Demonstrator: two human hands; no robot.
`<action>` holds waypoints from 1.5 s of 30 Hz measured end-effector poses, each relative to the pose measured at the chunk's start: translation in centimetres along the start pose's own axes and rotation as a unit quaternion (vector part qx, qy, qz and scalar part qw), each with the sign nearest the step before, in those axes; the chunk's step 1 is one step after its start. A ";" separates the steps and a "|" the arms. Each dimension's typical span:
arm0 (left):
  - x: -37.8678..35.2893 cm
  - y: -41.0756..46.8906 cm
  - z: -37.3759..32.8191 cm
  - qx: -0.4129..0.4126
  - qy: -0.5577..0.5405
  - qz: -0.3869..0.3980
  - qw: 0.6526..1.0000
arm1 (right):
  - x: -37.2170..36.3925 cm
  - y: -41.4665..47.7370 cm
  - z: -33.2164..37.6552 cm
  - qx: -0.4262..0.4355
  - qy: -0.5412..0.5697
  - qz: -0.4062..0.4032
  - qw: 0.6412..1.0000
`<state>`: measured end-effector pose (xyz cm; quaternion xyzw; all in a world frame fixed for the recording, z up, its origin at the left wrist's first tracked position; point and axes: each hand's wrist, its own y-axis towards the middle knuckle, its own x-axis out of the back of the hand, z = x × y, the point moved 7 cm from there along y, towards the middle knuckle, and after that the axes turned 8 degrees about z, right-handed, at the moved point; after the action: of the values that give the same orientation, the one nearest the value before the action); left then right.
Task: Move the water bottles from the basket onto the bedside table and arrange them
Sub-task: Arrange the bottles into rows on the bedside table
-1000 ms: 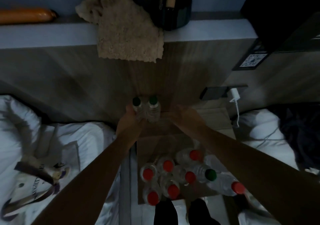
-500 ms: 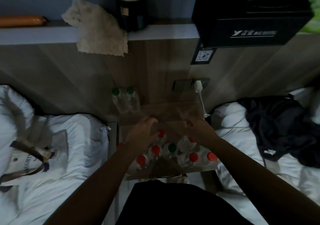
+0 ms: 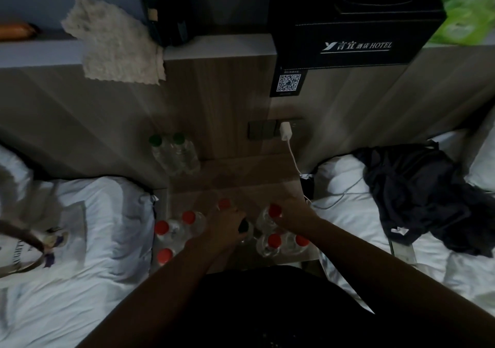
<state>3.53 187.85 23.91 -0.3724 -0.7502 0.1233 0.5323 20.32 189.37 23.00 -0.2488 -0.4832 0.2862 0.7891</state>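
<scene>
Risk: left hand (image 3: 227, 224) fingers wrap a dark-capped clear plastic bottle (image 3: 245, 227), right hand (image 3: 290, 215) fingers a red-capped clear plastic bottle (image 3: 270, 214), both amid packed red-capped neighbours (image 3: 187, 220) at the wooden bench (image 3: 241, 176) front, green-capped pair (image 3: 174, 155) at its back; dim light, lifting may topple neighbours.

Two bottles (image 3: 174, 155) are stood upright, touching side by side, at the rear left corner of the bedside table (image 3: 241, 176), against the headboard (image 3: 107, 122). The remaining bottles (image 3: 270, 238) are grouped along the front edge. A charger (image 3: 285, 131) is plugged in above the rear right corner.
</scene>
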 end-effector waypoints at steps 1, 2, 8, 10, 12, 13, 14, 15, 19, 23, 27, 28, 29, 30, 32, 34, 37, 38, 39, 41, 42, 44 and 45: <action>-0.1 0.2 -0.2 0.006 -0.004 0.010 1.000 | 0.0 0.2 -0.2 -0.003 -0.002 0.004 1.000; -0.3 0.3 -0.2 0.012 -0.014 0.018 1.000 | -0.1 0.4 -0.3 -0.004 -0.007 0.005 1.000; -0.5 0.4 -0.7 0.025 0.029 0.018 0.999 | -0.3 0.5 0.3 0.042 -0.072 -0.011 0.996; -0.5 0.7 -0.8 0.031 0.036 0.027 0.999 | -0.3 0.4 0.7 0.047 -0.076 -0.017 0.996; -0.4 1.2 -0.9 0.044 0.028 0.041 0.998 | -0.1 0.4 0.7 0.044 -0.065 -0.019 0.997; -0.1 1.3 -1.1 0.047 0.022 0.037 0.998 | 0.0 0.4 0.4 0.032 -0.051 -0.014 0.998; 0.2 1.6 -1.2 0.049 0.017 0.029 0.998 | 0.3 0.5 0.0 0.019 -0.033 -0.009 0.999; 0.7 1.9 -1.6 0.049 0.010 0.015 0.999 | 0.6 0.5 -0.6 0.005 -0.016 -0.005 1.000; 3.6 3.0 -1.5 0.043 -0.060 -0.004 0.997 | 3.4 0.6 -1.4 -0.010 0.012 -0.049 0.999; 7.6 3.7 -1.0 -0.012 -0.077 -0.045 0.996 | 7.1 0.7 1.0 0.037 -0.016 -0.090 0.995; 12.3 4.0 -0.4 -0.028 -0.049 -0.091 0.994 | 10.2 1.8 3.0 0.047 -0.009 -0.105 0.993; 13.3 4.0 0.0 -0.021 -0.046 -0.098 0.994 | 10.7 2.4 3.4 0.044 0.001 -0.105 0.993; 14.0 4.1 0.7 -0.010 -0.041 -0.103 0.994 | 11.1 3.1 3.7 0.038 0.010 -0.107 0.993; 14.6 4.2 1.2 -0.002 -0.033 -0.106 0.994 | 11.5 3.7 4.3 0.036 0.009 -0.108 0.993; 15.2 4.4 2.2 -0.001 -0.016 -0.101 0.995 | 11.9 4.8 5.8 0.034 -0.023 -0.113 0.993; 15.4 4.6 3.3 -0.004 -0.017 -0.092 0.996 | 12.4 5.6 7.6 0.049 -0.048 -0.136 0.988; 15.1 5.1 5.7 0.015 -0.018 -0.079 0.997 | 12.4 7.6 9.1 0.022 -0.021 -0.114 0.993; 15.1 5.3 6.4 0.021 -0.018 -0.073 0.997 | 11.9 8.5 9.6 0.017 -0.015 -0.084 0.996; 15.0 5.5 7.1 0.025 -0.015 -0.069 0.997 | 11.4 9.2 10.1 0.012 -0.004 -0.050 0.999; 15.0 5.8 8.2 0.030 -0.007 -0.069 0.997 | 10.8 10.4 11.2 0.015 0.011 -0.047 0.999; 15.0 6.0 8.8 0.034 -0.003 -0.073 0.997 | 10.9 10.9 11.6 0.019 0.007 -0.072 0.997; 14.9 6.6 9.8 0.049 0.005 -0.081 0.996 | 10.7 11.6 12.3 0.015 -0.009 -0.088 0.996; 14.8 6.9 10.3 0.058 0.008 -0.085 0.995 | 10.3 11.9 12.5 0.011 -0.009 -0.084 0.996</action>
<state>-4.99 204.98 26.22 -0.2766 -0.7663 0.1179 0.5678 10.33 206.45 26.50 -0.1960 -0.5063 0.2266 0.8087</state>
